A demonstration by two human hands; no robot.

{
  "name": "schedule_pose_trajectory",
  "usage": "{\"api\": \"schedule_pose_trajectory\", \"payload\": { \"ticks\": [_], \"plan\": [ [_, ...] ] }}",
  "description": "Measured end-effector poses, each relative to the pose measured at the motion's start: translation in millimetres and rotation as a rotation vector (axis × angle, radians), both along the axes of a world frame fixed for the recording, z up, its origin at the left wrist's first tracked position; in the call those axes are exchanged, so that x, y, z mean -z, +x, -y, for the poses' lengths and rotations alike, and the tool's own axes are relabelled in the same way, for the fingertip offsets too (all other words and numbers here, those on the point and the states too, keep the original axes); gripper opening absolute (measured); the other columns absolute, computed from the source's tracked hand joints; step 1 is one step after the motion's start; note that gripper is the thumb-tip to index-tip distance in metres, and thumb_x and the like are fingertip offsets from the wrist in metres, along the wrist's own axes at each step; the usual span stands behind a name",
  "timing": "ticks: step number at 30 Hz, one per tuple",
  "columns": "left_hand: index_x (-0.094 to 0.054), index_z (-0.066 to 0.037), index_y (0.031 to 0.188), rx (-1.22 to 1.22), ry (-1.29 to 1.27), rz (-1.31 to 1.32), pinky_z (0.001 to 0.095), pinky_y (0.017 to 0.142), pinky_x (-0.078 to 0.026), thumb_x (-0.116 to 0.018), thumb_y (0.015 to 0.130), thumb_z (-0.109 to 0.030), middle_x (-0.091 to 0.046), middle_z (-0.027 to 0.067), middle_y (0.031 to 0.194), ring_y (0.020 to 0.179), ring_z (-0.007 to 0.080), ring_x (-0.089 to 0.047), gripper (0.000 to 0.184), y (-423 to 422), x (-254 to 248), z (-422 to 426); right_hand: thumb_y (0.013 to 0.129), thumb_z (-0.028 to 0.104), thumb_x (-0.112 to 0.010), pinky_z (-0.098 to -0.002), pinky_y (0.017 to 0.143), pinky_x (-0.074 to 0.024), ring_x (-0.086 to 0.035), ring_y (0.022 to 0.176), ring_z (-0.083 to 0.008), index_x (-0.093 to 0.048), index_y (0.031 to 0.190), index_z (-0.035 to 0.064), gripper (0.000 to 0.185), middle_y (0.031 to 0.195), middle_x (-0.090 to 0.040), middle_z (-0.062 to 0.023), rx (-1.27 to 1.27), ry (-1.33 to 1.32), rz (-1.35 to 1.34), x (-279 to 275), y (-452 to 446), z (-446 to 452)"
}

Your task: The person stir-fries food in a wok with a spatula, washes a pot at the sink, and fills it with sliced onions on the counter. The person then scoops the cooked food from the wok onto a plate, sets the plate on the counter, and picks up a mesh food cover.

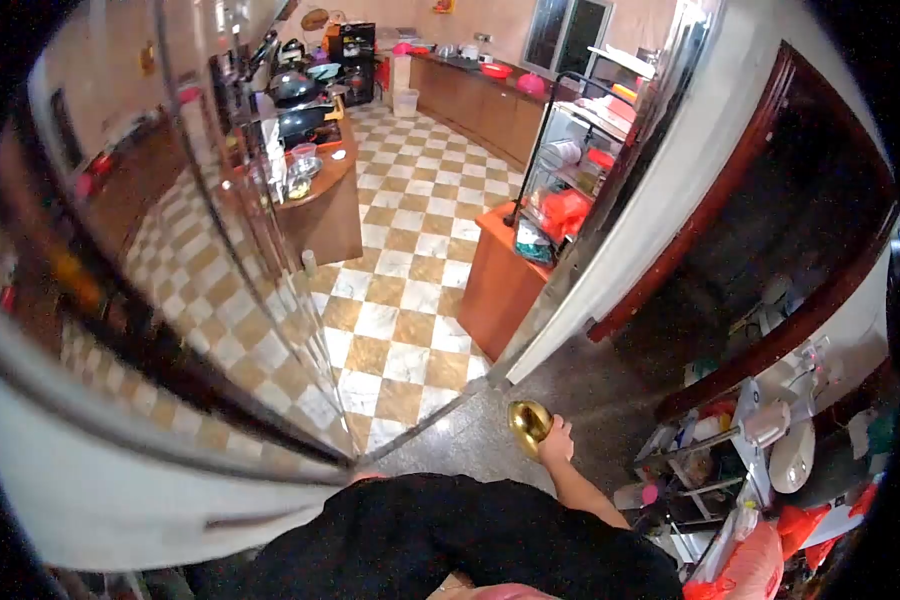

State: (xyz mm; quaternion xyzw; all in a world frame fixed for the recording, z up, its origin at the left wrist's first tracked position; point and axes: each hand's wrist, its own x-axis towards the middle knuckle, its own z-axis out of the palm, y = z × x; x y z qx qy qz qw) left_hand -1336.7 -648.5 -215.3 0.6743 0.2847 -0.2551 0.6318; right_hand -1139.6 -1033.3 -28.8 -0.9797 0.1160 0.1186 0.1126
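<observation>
My right hand (558,441) is closed on the rim of a shiny gold-coloured metal bowl (518,422), held out low in front of me to the right, above the dark grey floor. The bowl is tilted, and its hollow side partly shows. Of my left hand (366,477) only a sliver of skin shows past my black sleeve, close to the bottom of the sliding glass door (270,440). Its fingers are hidden.
Past the doorway, a kitchen has a checkered tile floor (410,265). An orange cabinet (500,285) bears a loaded rack (570,150). A wooden counter (325,215) stands left, holding pans and bowls. At lower right is a cluttered shelf (710,440) with red plastic bags (755,560).
</observation>
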Motion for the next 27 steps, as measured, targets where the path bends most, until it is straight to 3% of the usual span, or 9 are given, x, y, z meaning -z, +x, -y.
{"api": "schedule_pose_trajectory", "payload": {
  "ticks": [8, 11, 12, 13, 15, 21, 23, 25, 27],
  "plan": [
    [-0.064, -0.003, 0.100, -0.286, 0.154, 0.104, 0.0287, 0.071, -0.050, -0.065, 0.081, -0.032, -0.068, 0.0107, 0.088, 0.078, 0.0157, -0.064, 0.035, 191.1, -14.8, -58.8, 0.075, 0.017, -0.064, -0.0478, 0.085, -0.0432, -0.053, 0.100, -0.0425, -0.038, 0.127, 0.0114, 0.059, 0.112, -0.049, -0.0221, -0.676, 0.454, 0.162, 14.3, 277.3, -157.6],
    [-0.065, -0.003, 0.100, -0.297, 0.323, 0.270, 0.0269, 0.068, -0.050, -0.065, 0.082, -0.029, -0.068, 0.0100, 0.081, 0.073, 0.0135, -0.064, 0.032, 273.8, -63.4, -75.7, 0.078, 0.015, -0.057, -0.0395, 0.084, -0.0449, -0.057, 0.101, -0.0329, -0.042, 0.126, 0.0070, 0.051, 0.107, -0.059, -0.0222, -0.389, 0.939, -0.171, 15.6, 399.7, -236.5],
    [-0.065, -0.003, 0.099, -0.359, 0.270, 0.334, 0.0263, 0.066, -0.050, -0.065, 0.082, -0.028, -0.068, 0.0083, 0.078, 0.070, 0.0126, -0.063, 0.030, 288.7, -70.1, -81.7, 0.077, 0.014, -0.057, -0.0373, 0.084, -0.0456, -0.058, 0.100, -0.0291, -0.045, 0.123, 0.0063, 0.048, 0.107, -0.059, -0.0203, -0.334, 0.925, -0.368, -67.3, 410.2, -260.0],
    [-0.065, -0.004, 0.098, -0.421, 0.218, 0.403, 0.0256, 0.063, -0.050, -0.065, 0.083, -0.027, -0.067, 0.0067, 0.076, 0.067, 0.0117, -0.062, 0.028, 306.1, -75.8, -91.1, 0.075, 0.011, -0.057, -0.0411, 0.083, -0.0461, -0.058, 0.098, -0.0322, -0.045, 0.121, 0.0078, 0.048, 0.107, -0.057, -0.0207, -0.439, 0.971, -0.006, -21.7, 445.0, -279.6],
    [-0.065, -0.004, 0.096, -0.477, 0.214, 0.339, 0.0252, 0.061, -0.049, -0.064, 0.083, -0.025, -0.066, 0.0052, 0.074, 0.065, 0.0115, -0.061, 0.025, 341.7, -101.5, -114.4, 0.073, 0.007, -0.057, -0.0454, 0.083, -0.0460, -0.056, 0.098, -0.0394, -0.042, 0.123, 0.0108, 0.052, 0.112, -0.051, -0.0224, -0.659, 0.521, 0.182, -63.7, 481.6, -319.3],
    [-0.061, 0.000, 0.101, -0.443, 0.174, 0.223, 0.0254, 0.067, -0.047, -0.060, 0.087, -0.019, -0.066, 0.0058, 0.085, 0.069, 0.0115, -0.058, 0.024, 513.4, -98.7, -232.2, 0.072, 0.000, -0.052, -0.0455, 0.088, -0.0439, -0.052, 0.102, -0.0424, -0.040, 0.124, 0.0122, 0.054, 0.116, -0.046, -0.0236, -0.577, 0.566, 0.242, -31.0, 637.4, -423.3],
    [-0.060, 0.002, 0.102, -0.274, 0.151, 0.324, 0.0256, 0.071, -0.046, -0.058, 0.088, -0.018, -0.064, 0.0048, 0.086, 0.073, 0.0116, -0.058, 0.025, 599.4, -156.6, -271.8, 0.074, 0.003, -0.052, -0.0462, 0.077, -0.0484, -0.053, 0.102, -0.0415, -0.041, 0.123, 0.0070, 0.051, 0.115, -0.050, -0.0245, -0.534, 0.661, 0.214, -1.9, 710.3, -457.2],
    [-0.060, 0.002, 0.103, -0.166, 0.167, 0.339, 0.0254, 0.072, -0.046, -0.056, 0.089, -0.019, -0.064, 0.0043, 0.084, 0.074, 0.0114, -0.058, 0.026, 689.0, -200.6, -309.4, 0.073, 0.010, -0.060, -0.0445, 0.083, -0.0461, -0.057, 0.095, -0.0406, -0.037, 0.127, 0.0080, 0.059, 0.102, -0.059, -0.0239, -0.328, 0.796, 0.092, 13.0, 772.9, -484.7],
    [-0.059, 0.002, 0.104, -0.013, 0.149, 0.342, 0.0252, 0.077, -0.045, -0.054, 0.091, -0.023, -0.063, 0.0033, 0.080, 0.078, 0.0108, -0.058, 0.028, 773.3, -237.3, -333.2, 0.073, 0.013, -0.061, -0.0410, 0.070, -0.0505, -0.063, 0.078, -0.0336, -0.038, 0.126, 0.0053, 0.058, 0.094, -0.063, -0.0206, -0.218, 0.834, 0.017, 38.2, 839.1, -502.2]
  ]
}}
